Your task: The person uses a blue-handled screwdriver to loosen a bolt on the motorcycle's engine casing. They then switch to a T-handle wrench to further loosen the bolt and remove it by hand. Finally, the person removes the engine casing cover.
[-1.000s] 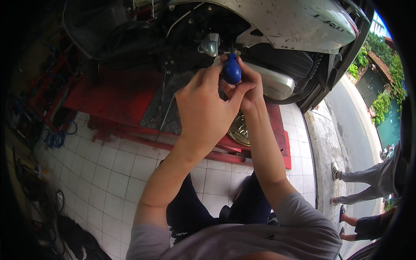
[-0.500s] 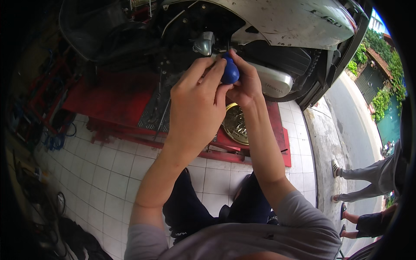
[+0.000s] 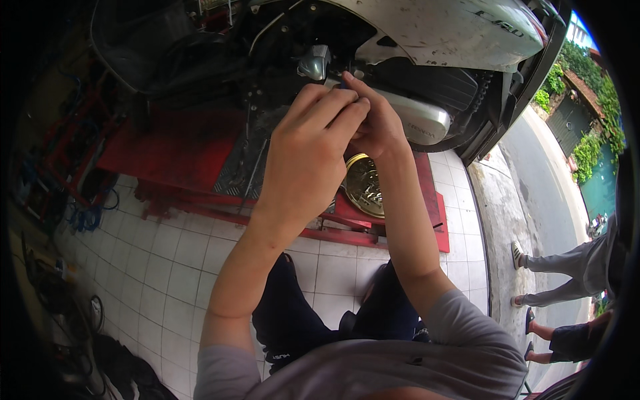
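A: How were the arms set?
B: Both reached up and forward, the left forearm (image 3: pixel 247 267) and right forearm (image 3: pixel 410 220) closing toward each other until the hands met. The left hand (image 3: pixel 307 137) was back-up, its knuckles bent and its fingers (image 3: pixel 343 120) curled across to the right. The right hand (image 3: pixel 383 123) stood against it, wrist turned partly upward, one finger stretched out ahead.

A: Were the fingers wide or narrow?
B: Narrow on both hands, drawn in around a blue handle (image 3: pixel 345 85). The right hand's exact grip was mostly covered by the left, so I couldn't tell every finger's place.

A: What could you see of that handle?
B: Only a small blue sliver near the fingertips; its shape and far end were hidden.

A: And where was it?
B: Between the two hands, close to the side of a motorbike (image 3: pixel 453 33), just right of and below a silver metal part (image 3: pixel 315 63). The bike's pale, scuffed panel spread above, and a silver cover (image 3: pixel 420 117) lay to the right. Below the hands, a gold-rimmed round tray (image 3: pixel 353 160) sat on the red surface (image 3: pixel 173 147).
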`<state>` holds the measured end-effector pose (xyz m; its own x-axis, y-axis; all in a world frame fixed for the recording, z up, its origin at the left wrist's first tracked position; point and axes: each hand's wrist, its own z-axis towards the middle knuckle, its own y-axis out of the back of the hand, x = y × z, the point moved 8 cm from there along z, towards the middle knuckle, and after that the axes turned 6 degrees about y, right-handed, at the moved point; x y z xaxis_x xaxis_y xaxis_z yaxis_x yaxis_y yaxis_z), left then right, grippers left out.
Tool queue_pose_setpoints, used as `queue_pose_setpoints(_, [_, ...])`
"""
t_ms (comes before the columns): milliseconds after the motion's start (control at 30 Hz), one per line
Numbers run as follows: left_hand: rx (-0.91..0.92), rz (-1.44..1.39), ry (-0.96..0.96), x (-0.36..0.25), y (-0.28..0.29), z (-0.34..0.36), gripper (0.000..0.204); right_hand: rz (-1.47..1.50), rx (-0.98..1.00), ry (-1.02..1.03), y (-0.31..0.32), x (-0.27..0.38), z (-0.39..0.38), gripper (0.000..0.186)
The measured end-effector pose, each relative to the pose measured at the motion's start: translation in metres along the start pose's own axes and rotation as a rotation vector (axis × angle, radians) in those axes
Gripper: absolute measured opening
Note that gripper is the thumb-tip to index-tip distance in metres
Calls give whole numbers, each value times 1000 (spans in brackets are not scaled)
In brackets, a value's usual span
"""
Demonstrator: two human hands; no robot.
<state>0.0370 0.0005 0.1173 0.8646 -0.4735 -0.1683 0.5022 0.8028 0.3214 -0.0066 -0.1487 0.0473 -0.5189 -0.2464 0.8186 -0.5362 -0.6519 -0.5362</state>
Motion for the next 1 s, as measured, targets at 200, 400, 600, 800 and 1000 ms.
queue_pose_setpoints(200, [-75, -230, 500, 21, -2, -14, 29, 183, 73, 81, 9, -2, 10, 29])
queue_pose_setpoints(400, [-135, -19, 435, 10, -4, -2, 33, 184, 84, 138, -1, -1, 8, 34])
queue_pose_setpoints(600, [-22, 122, 233, -3, 2, 3, 13, -239, -26, 103, 2, 9, -6, 40])
queue_pose_setpoints(800, [135, 180, 31, -14, -10, 2, 39, -111, -121, 113, 11, 0, 0, 34])
queue_pose_setpoints(1000, [-74, -105, 465, 15, -2, -7, 33, 29, -176, 85, 4, -5, -4, 29])
